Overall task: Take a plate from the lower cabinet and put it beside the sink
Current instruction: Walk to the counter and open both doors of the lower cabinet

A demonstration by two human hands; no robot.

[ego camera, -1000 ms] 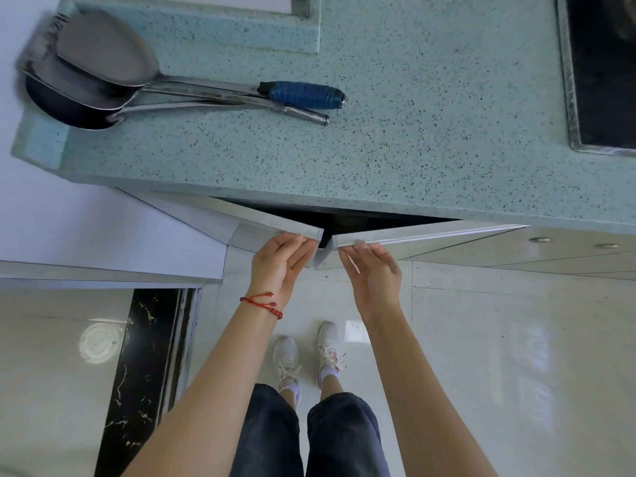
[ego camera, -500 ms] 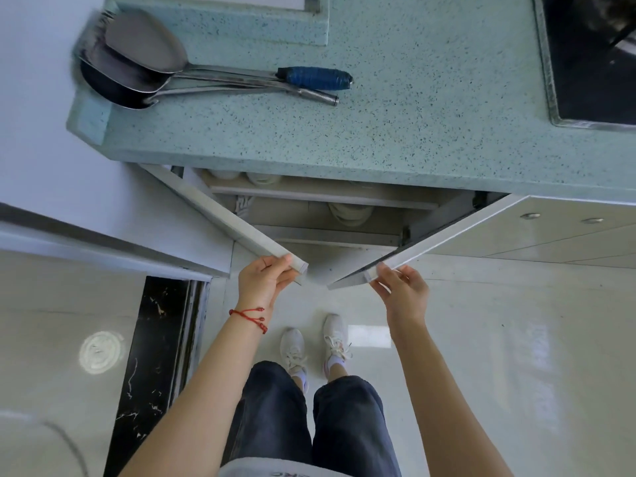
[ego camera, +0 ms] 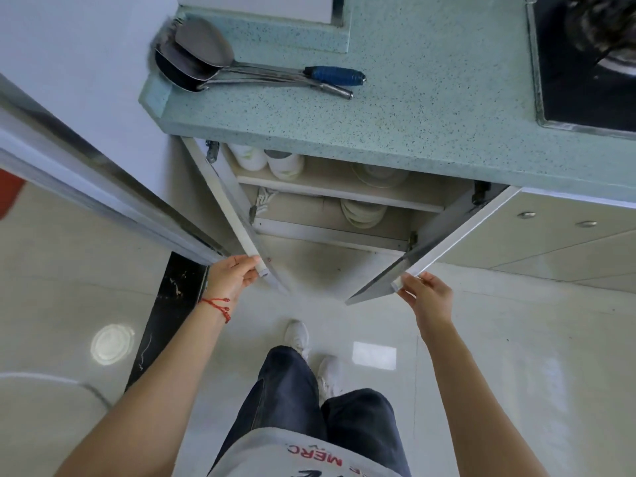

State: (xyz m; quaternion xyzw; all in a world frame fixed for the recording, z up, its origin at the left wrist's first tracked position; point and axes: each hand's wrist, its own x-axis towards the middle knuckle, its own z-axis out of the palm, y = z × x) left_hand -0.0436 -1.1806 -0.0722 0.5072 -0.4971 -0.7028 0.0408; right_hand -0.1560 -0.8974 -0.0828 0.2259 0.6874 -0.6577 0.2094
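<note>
While both doors of the lower cabinet [ego camera: 330, 215] stand swung wide, the left hand [ego camera: 232, 275] grips the free edge of the left door [ego camera: 227, 208] at about 8 o'clock from the cabinet opening, fingers curled round its end. The right hand [ego camera: 428, 296] pinches the corner of the right door [ego camera: 444, 242] at about 4 o'clock, fingertips closed on the edge. A red string bracelet [ego camera: 216, 304] circles the left wrist.

Inside, two shelves show. The stack of plates [ego camera: 363, 211] sits on the lower shelf, right of centre, with a second stack of dishes [ego camera: 378, 173] above it on the upper shelf. Two white cups [ego camera: 266, 160] stand at the upper shelf's left end, at 11 o'clock from the plates. A striped cloth [ego camera: 263, 201] hangs at the left of the lower shelf.

On the speckled green desk [ego camera: 430, 98] above, at 12 o'clock, lie stacked metal ladles [ego camera: 199, 60], one with a blue handle [ego camera: 332, 74] pointing to 3 o'clock. A dark hob [ego camera: 585, 63] fills the desk's far right corner at 2 o'clock.
</note>
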